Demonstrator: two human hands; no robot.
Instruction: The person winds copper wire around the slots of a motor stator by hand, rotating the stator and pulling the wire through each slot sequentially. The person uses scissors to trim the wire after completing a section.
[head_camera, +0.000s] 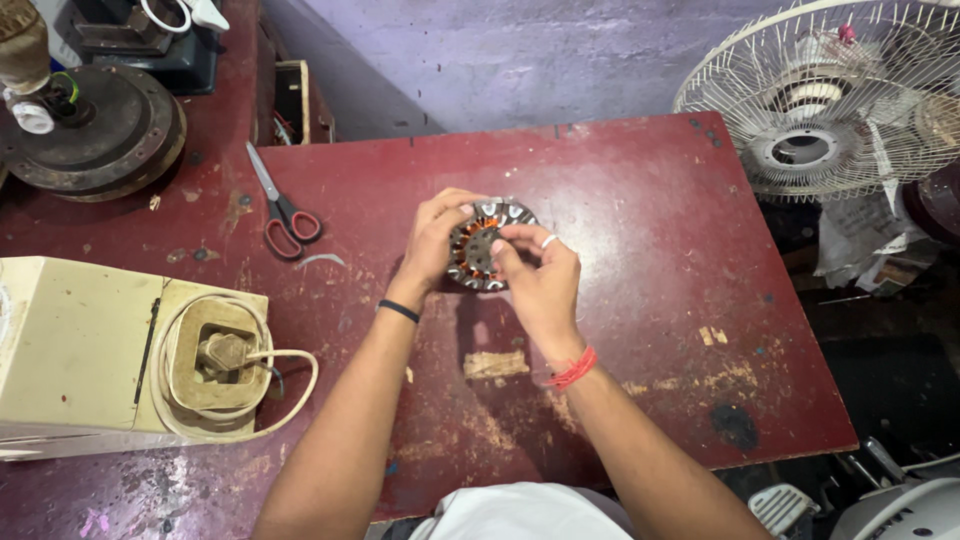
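Observation:
A round metal motor stator with copper-coloured windings is held upright above the dark red table. My left hand grips its left rim, a black band on that wrist. My right hand pinches the stator's middle from the right, with a ring on one finger and a red thread on the wrist. The lower right part of the stator is hidden behind my right fingers.
Red-handled scissors lie left of my hands. A cream-coloured box with a coiled cord stands at the left edge. A dark round metal disc is at the back left. A white fan guard stands off the table's right.

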